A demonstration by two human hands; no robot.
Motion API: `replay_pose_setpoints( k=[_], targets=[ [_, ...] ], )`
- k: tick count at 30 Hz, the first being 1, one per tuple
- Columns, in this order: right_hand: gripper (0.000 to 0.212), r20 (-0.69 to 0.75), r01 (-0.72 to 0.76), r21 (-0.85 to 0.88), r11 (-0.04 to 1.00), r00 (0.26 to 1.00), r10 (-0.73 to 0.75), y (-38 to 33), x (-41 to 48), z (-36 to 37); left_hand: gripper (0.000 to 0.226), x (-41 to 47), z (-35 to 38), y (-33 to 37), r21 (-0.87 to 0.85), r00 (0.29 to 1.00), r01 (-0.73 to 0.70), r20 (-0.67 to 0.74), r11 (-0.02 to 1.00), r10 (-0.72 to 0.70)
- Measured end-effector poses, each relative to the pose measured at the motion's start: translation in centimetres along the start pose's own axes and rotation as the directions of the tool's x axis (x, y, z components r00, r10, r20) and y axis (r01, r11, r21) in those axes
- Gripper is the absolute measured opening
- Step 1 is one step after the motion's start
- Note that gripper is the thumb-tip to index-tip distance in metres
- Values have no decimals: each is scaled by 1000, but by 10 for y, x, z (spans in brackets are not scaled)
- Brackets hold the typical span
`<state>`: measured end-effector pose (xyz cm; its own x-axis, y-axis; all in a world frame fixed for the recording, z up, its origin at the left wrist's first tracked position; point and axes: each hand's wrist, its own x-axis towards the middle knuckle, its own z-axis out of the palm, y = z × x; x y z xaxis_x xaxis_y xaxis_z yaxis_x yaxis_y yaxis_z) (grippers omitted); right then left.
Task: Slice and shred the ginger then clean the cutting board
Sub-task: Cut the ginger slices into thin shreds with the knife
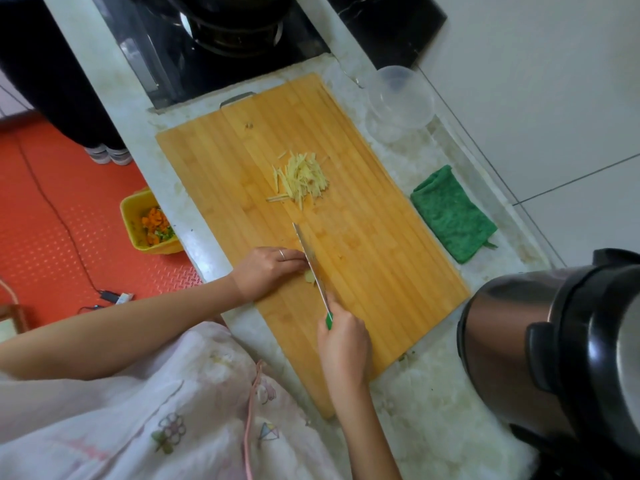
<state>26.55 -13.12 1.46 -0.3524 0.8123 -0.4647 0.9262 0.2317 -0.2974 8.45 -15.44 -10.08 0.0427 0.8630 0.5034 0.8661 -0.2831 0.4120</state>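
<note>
A large bamboo cutting board (363,244) lies on the pale counter. A pile of shredded ginger (303,178) sits near its middle. My left hand (266,271) presses a small ginger piece (309,277) against the board at its near left side; most of the piece is hidden under my fingers. My right hand (343,341) grips the green handle of a knife (311,261). The blade stands on edge right beside my left fingertips, touching the ginger piece.
A green cloth (453,216) lies to the right of the board. A clear plastic bowl (400,98) stands at the back right, a stove (235,32) behind the board, a steel cooker (554,355) at the near right. A yellow scrap bin (149,225) sits on the red floor.
</note>
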Motion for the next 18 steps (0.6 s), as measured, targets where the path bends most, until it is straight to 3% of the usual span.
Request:
replay_pose_setpoints(
  k=[3, 10, 14, 18],
  targets=[
    [48, 8, 12, -3, 1000, 1000, -12, 3, -7, -2, 49, 0, 0, -1, 22, 1000, 4, -14, 1000, -4],
    [48, 6, 6, -17, 1000, 1000, -6, -6, 3, 1, 47, 1, 0, 0, 15, 1000, 3, -8, 1000, -3],
    [49, 9, 32, -34, 999, 999, -32, -6, 5, -3, 33, 1, -1, 2, -1, 1000, 1, 4, 1000, -1],
    [49, 17, 51, -80, 996, 999, -49, 0, -5, -7, 41, 1, -1, 0, -2, 1000, 3, -14, 1000, -3]
  ],
)
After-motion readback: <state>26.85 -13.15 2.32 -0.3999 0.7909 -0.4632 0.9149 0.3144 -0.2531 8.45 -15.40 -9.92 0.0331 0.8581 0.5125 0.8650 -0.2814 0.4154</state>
